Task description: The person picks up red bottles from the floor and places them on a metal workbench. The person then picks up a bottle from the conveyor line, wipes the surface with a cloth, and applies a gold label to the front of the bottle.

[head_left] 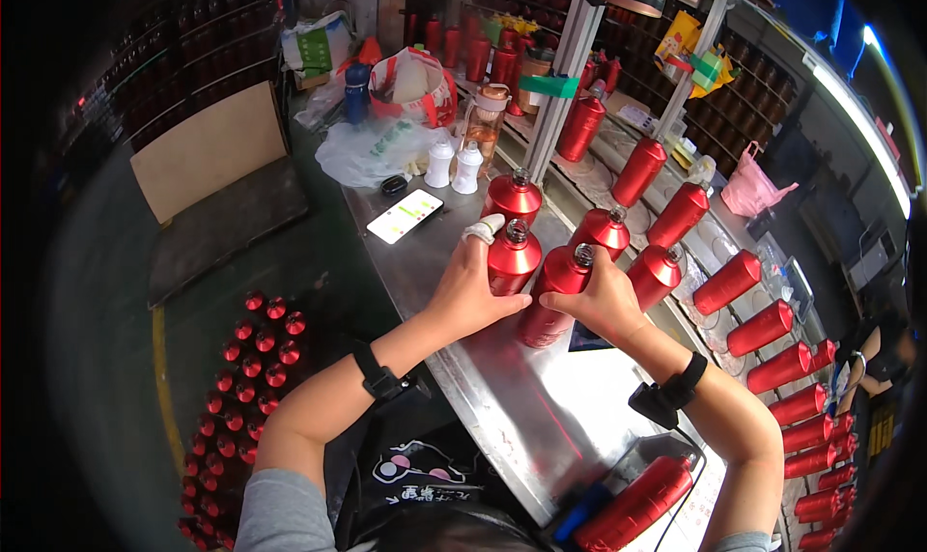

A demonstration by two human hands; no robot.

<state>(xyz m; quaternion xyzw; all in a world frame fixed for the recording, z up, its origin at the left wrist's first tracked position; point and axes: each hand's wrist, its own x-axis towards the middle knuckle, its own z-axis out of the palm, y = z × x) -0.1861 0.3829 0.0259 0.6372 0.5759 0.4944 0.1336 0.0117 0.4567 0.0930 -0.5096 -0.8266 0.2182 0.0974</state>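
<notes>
My left hand [471, 289] is closed around a glossy red bottle [512, 262] with a clear threaded neck, standing on the metal table [483, 368]. A white wrap covers one of its fingertips. My right hand [608, 301] grips a second red bottle [558, 286] just beside it, its thumb close to my left thumb. Both bottles are uncapped and nearly upright. Right behind them stand another red bottle [512, 195] and one more [603, 226] farther right. Black bands with small devices circle both my wrists.
A line of red bottles [727, 283] runs along the right. One red bottle [637, 504] lies tilted at the near edge. A phone [406, 216], white bottles [439, 164] and a jug [483, 122] sit farther back. A metal post [560, 98] rises behind. Several bottles [246, 393] stand lower left.
</notes>
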